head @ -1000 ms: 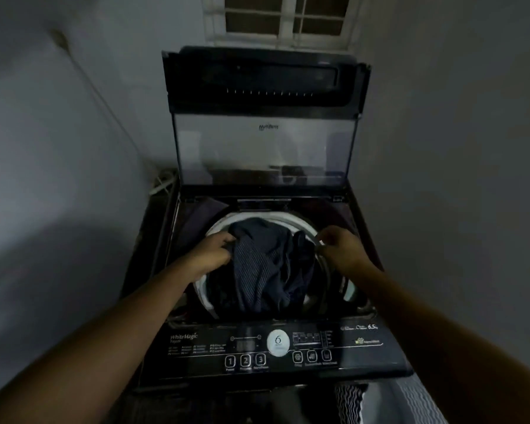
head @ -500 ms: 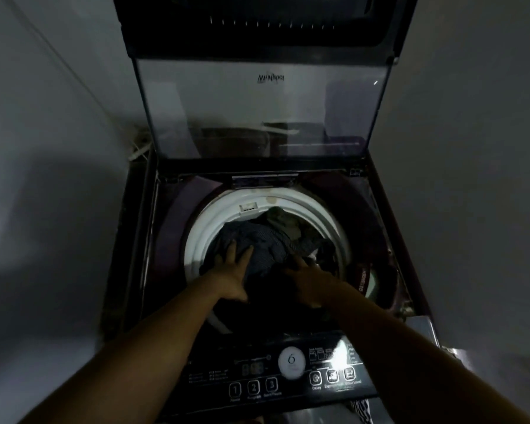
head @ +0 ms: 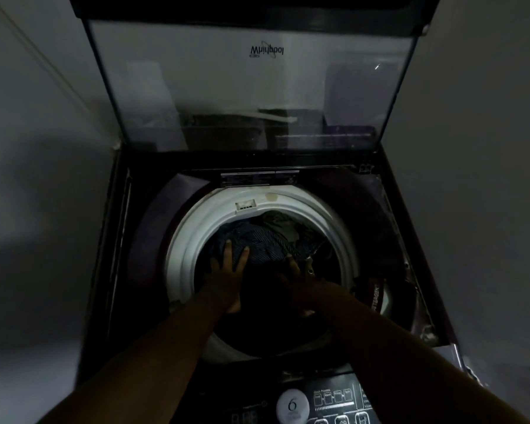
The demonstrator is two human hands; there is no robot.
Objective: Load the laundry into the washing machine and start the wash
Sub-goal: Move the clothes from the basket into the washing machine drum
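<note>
Washing machine point(head: 117, 240): top-loading, dark body, set between pale walls in dim light
Lid point(head: 251, 96): glass, raised upright at the back, brand lettering seen reversed
Drum rim point(head: 193, 228): white ring around the opening, small vent tab at its far edge
Laundry point(head: 263, 243): inside the drum, below the rim; dark blue striped garment on top, olive piece behind it, near portion lost in shadow
Control panel point(head: 334, 399): front edge, round dial marked 6, row of small icons beside it
Left hand point(head: 227, 270): palm down on the striped garment, fingers spread flat, gripping nothing
Right hand point(head: 300, 280): palm down on the dark near part of the load, fingers extended, shadowed; no grasp visible
</note>
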